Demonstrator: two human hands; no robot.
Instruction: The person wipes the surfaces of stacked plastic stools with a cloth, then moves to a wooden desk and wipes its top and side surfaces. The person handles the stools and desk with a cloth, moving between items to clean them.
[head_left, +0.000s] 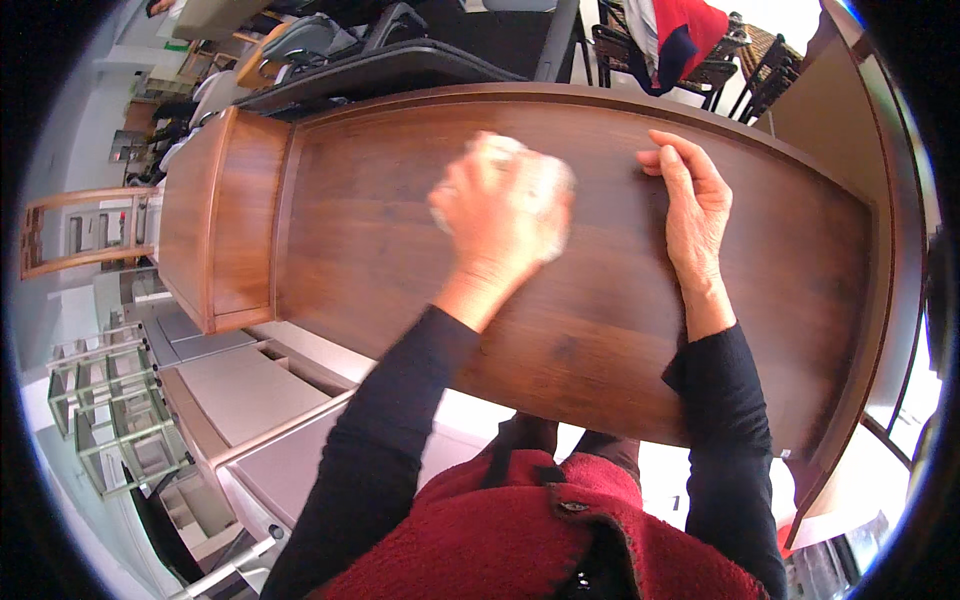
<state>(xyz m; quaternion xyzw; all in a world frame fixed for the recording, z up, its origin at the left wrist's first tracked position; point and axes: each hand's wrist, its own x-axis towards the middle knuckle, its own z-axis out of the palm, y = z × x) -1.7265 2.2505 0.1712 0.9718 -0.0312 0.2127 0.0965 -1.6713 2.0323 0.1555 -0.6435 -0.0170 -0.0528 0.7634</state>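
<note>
My left hand (502, 210) is blurred over the dark brown wooden tabletop (360, 225). It is closed around a crumpled white cloth (555, 180), which shows past the knuckles and fingers. Whether this is fabric or paper is unclear. To its right, my right hand (694, 202) hovers over or rests on the same wood, fingers loosely curled and the thumb near the index finger. I see nothing in it. A raised rim (525, 94) runs along the tabletop's far side.
A raised wooden box section (247, 217) closes the left end, with a wooden chair (90, 232) beyond. Black chairs (697, 75), one draped with a red garment (686, 37), stand past the far rim. Pale cabinets (247, 390) and glass shelves (120, 405) lie at lower left.
</note>
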